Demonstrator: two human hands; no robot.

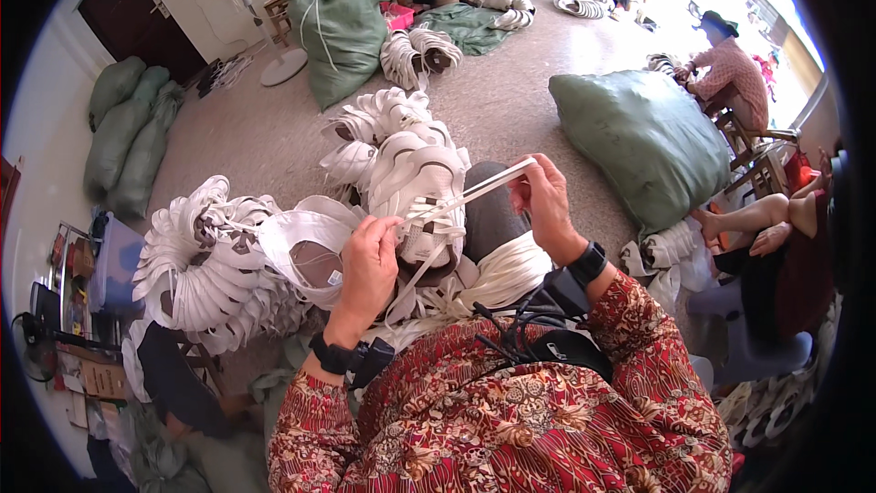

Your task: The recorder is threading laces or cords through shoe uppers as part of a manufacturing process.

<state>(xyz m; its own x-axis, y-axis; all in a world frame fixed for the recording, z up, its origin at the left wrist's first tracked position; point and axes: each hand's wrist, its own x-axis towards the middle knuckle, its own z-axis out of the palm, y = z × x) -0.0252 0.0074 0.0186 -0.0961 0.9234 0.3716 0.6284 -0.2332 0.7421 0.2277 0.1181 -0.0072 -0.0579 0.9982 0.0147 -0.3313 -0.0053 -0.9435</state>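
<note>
A white shoelace (479,188) runs taut between my two hands. My left hand (368,260) pinches it low on the left, beside the eyelets of a white shoe upper (415,173) that lies over my lap. Higher and to the right, my right hand (547,205) is closed on the lace's other stretch. One loose lace end hangs down over the upper's opening. Across my lap, below the right hand, rests a bundle of white laces (509,272). Another white upper (306,251) with a brown lining sits just left of my left hand.
Stacked white uppers (201,265) are heaped at the left. Large green sacks stand ahead (339,32) and at the right (639,141). A white stand fan (284,67) is at the back left. Seated people work at the back and right; one person's legs (753,219) reach in from the right.
</note>
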